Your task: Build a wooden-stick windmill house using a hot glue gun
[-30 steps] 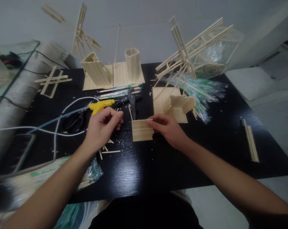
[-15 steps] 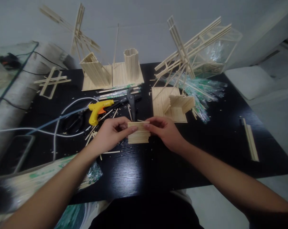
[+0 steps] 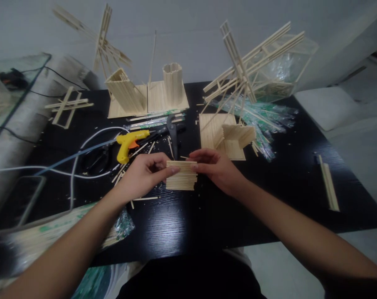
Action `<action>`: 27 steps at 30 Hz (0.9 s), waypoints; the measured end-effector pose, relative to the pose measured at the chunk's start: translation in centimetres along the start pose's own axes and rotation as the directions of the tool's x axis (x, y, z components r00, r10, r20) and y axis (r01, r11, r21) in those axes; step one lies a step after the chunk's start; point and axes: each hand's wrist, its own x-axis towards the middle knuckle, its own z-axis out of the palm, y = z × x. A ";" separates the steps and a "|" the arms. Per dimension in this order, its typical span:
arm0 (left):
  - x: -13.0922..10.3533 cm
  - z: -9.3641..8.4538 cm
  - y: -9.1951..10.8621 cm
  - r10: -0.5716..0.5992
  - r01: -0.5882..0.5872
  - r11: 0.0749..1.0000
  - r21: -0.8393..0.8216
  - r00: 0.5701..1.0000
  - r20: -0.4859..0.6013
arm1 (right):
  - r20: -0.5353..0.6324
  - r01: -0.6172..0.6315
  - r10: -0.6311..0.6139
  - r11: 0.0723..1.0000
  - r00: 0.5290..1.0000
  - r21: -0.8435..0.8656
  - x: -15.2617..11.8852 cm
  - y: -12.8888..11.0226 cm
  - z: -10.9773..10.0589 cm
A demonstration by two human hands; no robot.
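Note:
A small panel of wooden sticks [image 3: 181, 181], laid side by side, is held over the table between my two hands. My left hand [image 3: 147, 172] pinches its left side, thumb on the front face and fingers behind. At the upper right corner, my right hand [image 3: 218, 169] grips the panel with thumb and fingers. Just beyond lie dark pliers [image 3: 173, 137] and a yellow hot glue gun [image 3: 129, 145]. Ahead to the right stands a stick base with low walls [image 3: 235, 139].
Stick towers on square bases [image 3: 172, 85] stand at the back, beside stick windmill blades [image 3: 241, 74]. Bagged sticks [image 3: 263, 116] lie back right, and another bag [image 3: 66, 226] front left. A white cable [image 3: 72, 178] loops at left. A few sticks [image 3: 329, 185] lie at far right.
The stick panel has tilted and come slightly nearer to me. My right hand's fingers have lifted and loosened a little at its upper right corner.

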 end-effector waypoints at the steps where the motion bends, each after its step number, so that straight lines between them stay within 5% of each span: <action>1: 0.0 0.0 0.0 0.001 -0.001 1.000 -0.003 1.000 0.000 | 0.010 -0.006 0.006 1.000 1.000 0.006 0.0 -0.1 0.0; 8: -0.1 -0.3 0.1 0.002 -0.002 1.000 -0.007 1.000 -0.007 | 0.148 -0.112 0.100 0.991 0.984 0.075 0.2 -0.8 -0.9; 15: 0.1 -1.2 0.1 0.039 -0.046 0.997 -0.056 0.992 -0.122 | 0.025 -0.088 0.085 0.988 0.996 0.126 0.3 -1.5 -1.2; 27: 0.1 -1.1 0.1 -0.029 0.028 0.999 -0.022 0.998 -0.047 | 0.037 -0.006 -0.004 0.967 0.999 0.255 0.3 -1.2 -0.6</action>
